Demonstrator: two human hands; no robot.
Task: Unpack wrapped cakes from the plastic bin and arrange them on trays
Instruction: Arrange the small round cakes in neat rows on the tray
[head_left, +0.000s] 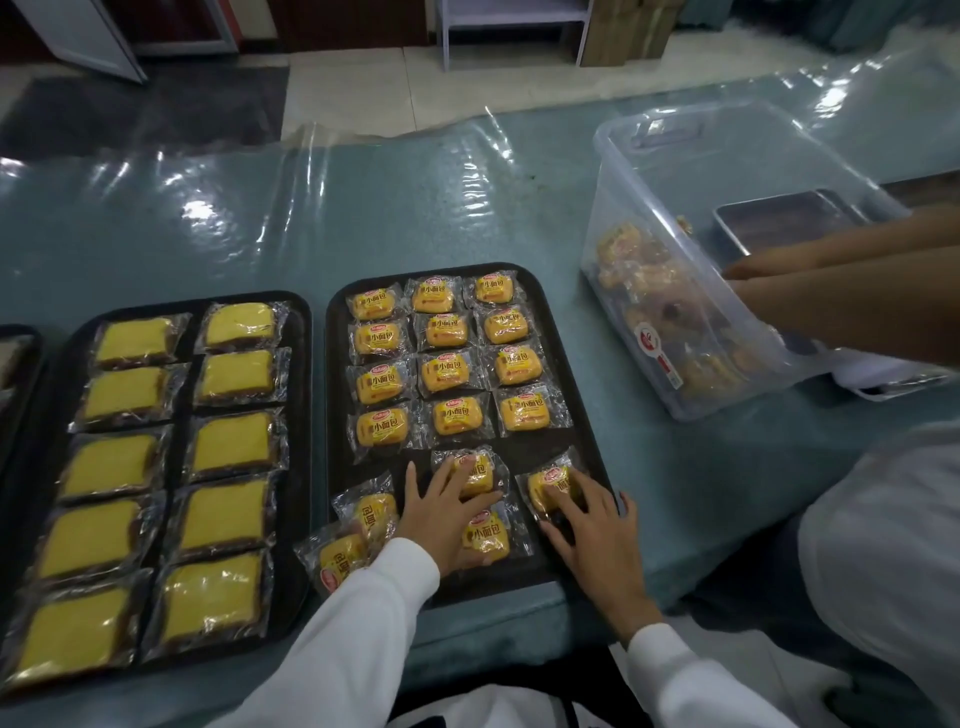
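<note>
A black tray (589, 415) in the middle holds several small yellow wrapped cakes in neat rows. At its near end my left hand (447, 512) lies flat with spread fingers on one wrapped cake (480, 475). My right hand (589, 522) presses fingers on another wrapped cake (545, 488) at the tray's right edge. Loose cakes (363, 514) lie skewed at the near left corner, and one more cake (488, 538) sits between my hands. A clear plastic bin (649, 156), tilted, stands at the right with more wrapped cakes (654, 291) inside.
A second black tray (304, 395) at the left carries several wrapped yellow cake slices. Another person's arms (831, 291) reach into the bin from the right. A metal tray (769, 218) sits behind the bin. Shiny plastic film covers the blue table (363, 208).
</note>
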